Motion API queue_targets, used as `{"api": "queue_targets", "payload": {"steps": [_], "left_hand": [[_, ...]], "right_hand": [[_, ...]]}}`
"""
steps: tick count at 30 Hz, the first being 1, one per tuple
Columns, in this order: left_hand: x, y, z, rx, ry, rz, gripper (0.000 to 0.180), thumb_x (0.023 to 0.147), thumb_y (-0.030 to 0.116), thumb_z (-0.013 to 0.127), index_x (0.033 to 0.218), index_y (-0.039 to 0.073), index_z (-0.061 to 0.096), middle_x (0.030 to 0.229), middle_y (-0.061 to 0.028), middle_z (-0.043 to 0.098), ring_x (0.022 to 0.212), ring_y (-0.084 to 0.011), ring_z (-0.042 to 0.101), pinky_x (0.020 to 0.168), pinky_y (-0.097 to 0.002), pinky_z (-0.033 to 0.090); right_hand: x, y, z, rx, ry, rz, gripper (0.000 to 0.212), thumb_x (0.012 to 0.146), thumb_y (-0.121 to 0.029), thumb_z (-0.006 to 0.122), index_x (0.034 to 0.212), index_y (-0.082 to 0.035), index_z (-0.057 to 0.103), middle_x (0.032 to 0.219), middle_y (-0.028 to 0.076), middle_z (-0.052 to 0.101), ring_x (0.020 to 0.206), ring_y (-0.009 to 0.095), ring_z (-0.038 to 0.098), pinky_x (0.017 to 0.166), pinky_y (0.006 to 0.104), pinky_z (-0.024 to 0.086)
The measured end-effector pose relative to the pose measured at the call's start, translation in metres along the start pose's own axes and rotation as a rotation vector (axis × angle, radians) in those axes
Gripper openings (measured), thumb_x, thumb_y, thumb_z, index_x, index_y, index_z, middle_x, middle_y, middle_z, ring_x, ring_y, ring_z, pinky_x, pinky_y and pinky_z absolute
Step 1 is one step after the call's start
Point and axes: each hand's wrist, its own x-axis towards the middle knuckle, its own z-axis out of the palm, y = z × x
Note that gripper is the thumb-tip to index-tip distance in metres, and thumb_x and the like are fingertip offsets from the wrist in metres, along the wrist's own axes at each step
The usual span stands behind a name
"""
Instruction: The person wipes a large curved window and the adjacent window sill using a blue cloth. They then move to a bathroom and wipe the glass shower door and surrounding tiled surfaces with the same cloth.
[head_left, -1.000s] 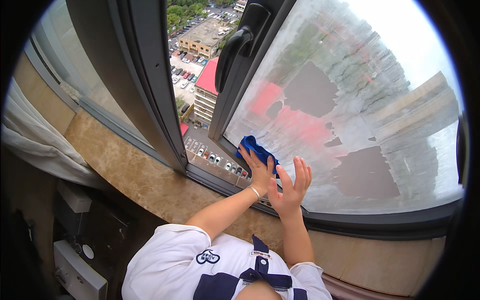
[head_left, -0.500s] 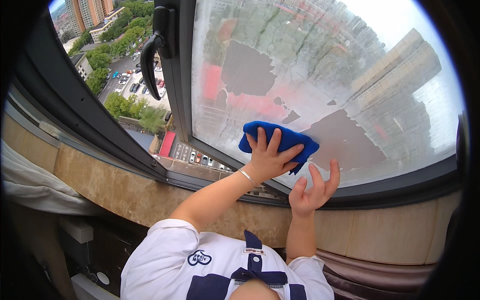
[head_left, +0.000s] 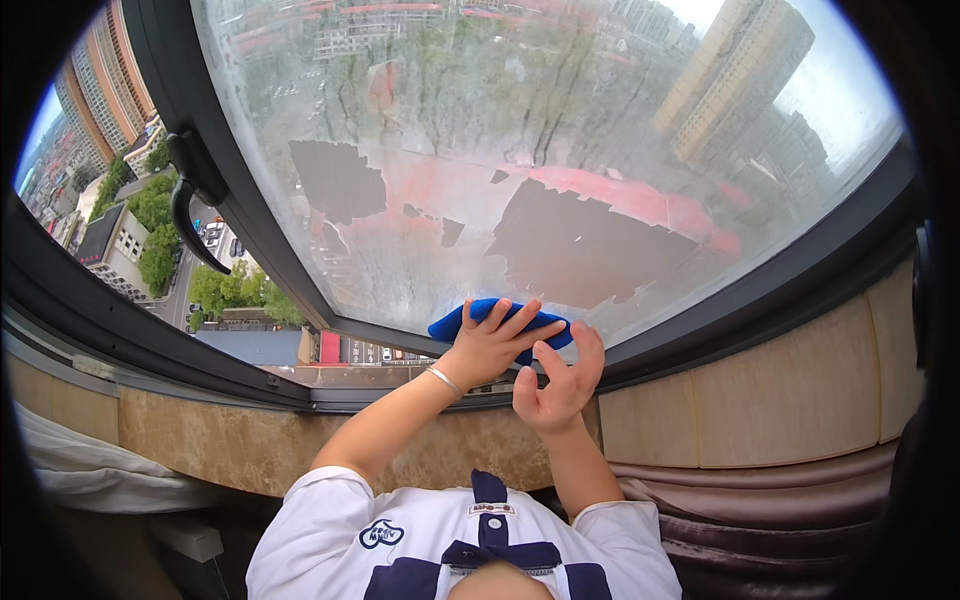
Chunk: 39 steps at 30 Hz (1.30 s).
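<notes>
A blue cloth [head_left: 450,322] is pressed against the lower part of a window pane [head_left: 430,110], just above its dark frame. My left hand [head_left: 488,346] lies over the cloth with its fingers spread and holds it to the glass; a silver bangle circles that wrist. Beside the cloth's right end is my right hand [head_left: 562,385], its fingers loosely bent and apart, holding nothing. Ragged grey patches [head_left: 600,245] mark the cloudy, streaked glass above both hands.
A black window handle [head_left: 190,205] sits on the sash's left upright, next to an open gap high above streets and cars. A brown stone sill [head_left: 230,440] runs below the frame. Pale curtain cloth [head_left: 90,460] hangs left, mauve curtain fabric [head_left: 760,500] right.
My left hand has moved the cloth down to the pane's lower edge. My right hand has stayed close by it, still empty. The view has swung to the right.
</notes>
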Motion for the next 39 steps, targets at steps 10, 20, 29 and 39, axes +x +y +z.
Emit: {"api": "queue_targets", "payload": {"steps": [10, 20, 29, 39], "left_hand": [[0.165, 0.006, -0.064, -0.005, 0.171, 0.019, 0.050, 0.089, 0.045, 0.060, 0.139, 0.043, 0.056, 0.159, -0.0094, 0.036, 0.151, -0.0353, 0.018, 0.112, -0.0627, -0.006], [0.019, -0.039, -0.044, 0.011, 0.011, 0.059, 0.040, 0.092, 0.039, 0.059, 0.129, 0.025, 0.065, 0.156, -0.0087, 0.040, 0.150, -0.0273, 0.024, 0.116, -0.0629, -0.005], [0.039, -0.074, -0.085, -0.088, 0.042, -0.071, 0.050, 0.091, 0.021, 0.063, 0.140, 0.017, 0.053, 0.160, -0.0281, 0.020, 0.151, -0.0470, 0.007, 0.116, -0.0628, -0.002], [0.130, -0.093, -0.095, 0.031, 0.241, -0.284, 0.069, 0.101, 0.041, 0.049, 0.157, 0.008, 0.025, 0.162, -0.0320, 0.008, 0.152, -0.0464, 0.000, 0.117, -0.0605, -0.003]], "right_hand": [[0.012, -0.002, 0.014, 0.161, 0.266, 0.085, 0.046, 0.099, -0.038, 0.051, 0.133, -0.007, 0.048, 0.146, 0.027, 0.037, 0.137, 0.040, 0.037, 0.116, 0.0539, 0.023], [-0.080, 0.036, 0.098, -0.050, 0.068, 0.155, 0.061, 0.100, -0.048, 0.043, 0.142, -0.005, 0.050, 0.156, 0.019, 0.035, 0.147, 0.042, 0.023, 0.118, 0.0548, 0.010], [0.001, 0.045, 0.091, -0.502, 0.194, -0.078, 0.053, 0.092, -0.053, 0.058, 0.136, -0.024, 0.060, 0.151, 0.003, 0.046, 0.143, 0.033, 0.031, 0.113, 0.0615, 0.013], [0.240, 0.043, -0.029, -0.681, 0.492, -0.098, 0.058, 0.093, -0.050, 0.062, 0.143, -0.021, 0.053, 0.152, 0.022, 0.038, 0.136, 0.050, 0.033, 0.112, 0.0612, 0.025]]}}
